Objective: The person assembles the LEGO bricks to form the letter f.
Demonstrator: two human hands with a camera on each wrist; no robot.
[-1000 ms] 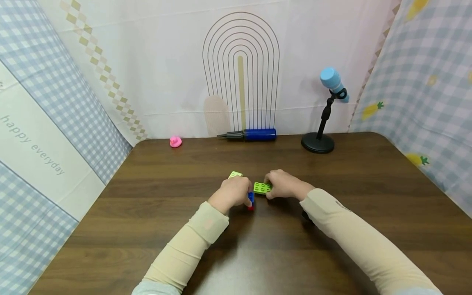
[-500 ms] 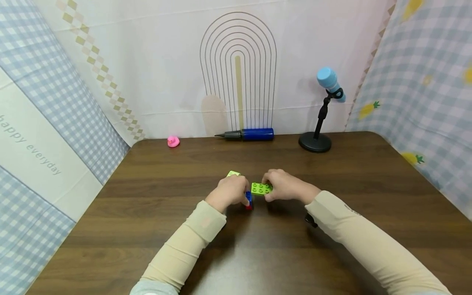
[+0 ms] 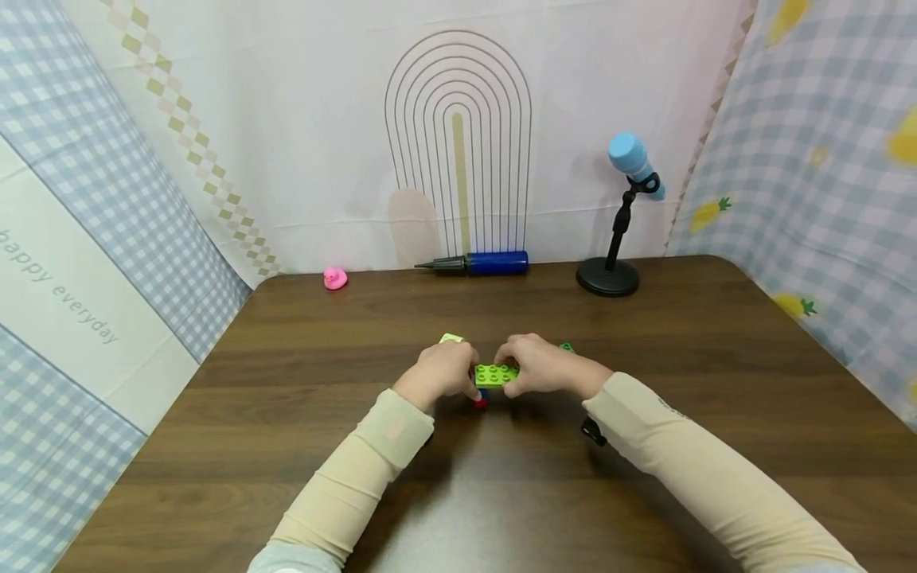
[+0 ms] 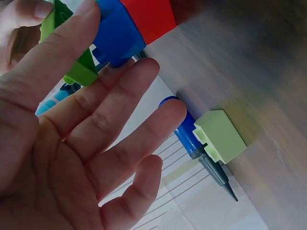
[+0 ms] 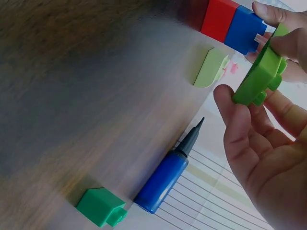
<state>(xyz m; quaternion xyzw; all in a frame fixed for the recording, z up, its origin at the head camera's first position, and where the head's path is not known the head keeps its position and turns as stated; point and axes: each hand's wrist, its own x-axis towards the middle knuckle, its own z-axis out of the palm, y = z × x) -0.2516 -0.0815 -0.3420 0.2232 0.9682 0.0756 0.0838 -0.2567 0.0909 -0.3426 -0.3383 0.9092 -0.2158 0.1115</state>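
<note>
From the left wrist: gripping a blue block point(image 4: 117, 36) between thumb and fingers of the left hand point(image 4: 72, 143), with ring and little finger clear of it. Can see a red block point(image 4: 152, 19) joined beneath the blue one, next to the desk point(image 4: 268, 86). Can also make out a lime-green brick point(image 4: 81, 74), tilted, with hollow side towards the blue block, and past it part of the right hand point(image 4: 12, 33). Farther off on the desk, can see a pale green block point(image 4: 223, 136), and beyond it a pump point(image 4: 191, 141) with blue barrel and dark nozzle.

From the right wrist: pinching the lime-green brick between thumb and fingertips of the right hand. Can see it slanting close to the blue block's studs; cannot tell contact from a small gap. Can find a darker green block point(image 5: 99, 207) well apart from the red and blue pair.

From the head: holding both hands close together over the middle of the desk, with the lime-green brick between them, studs up, and the red and blue pair mostly hidden below. At the back edge, can see the pump lying between a pink duck point(image 3: 334, 278) and a black stand point(image 3: 609, 276).
</note>
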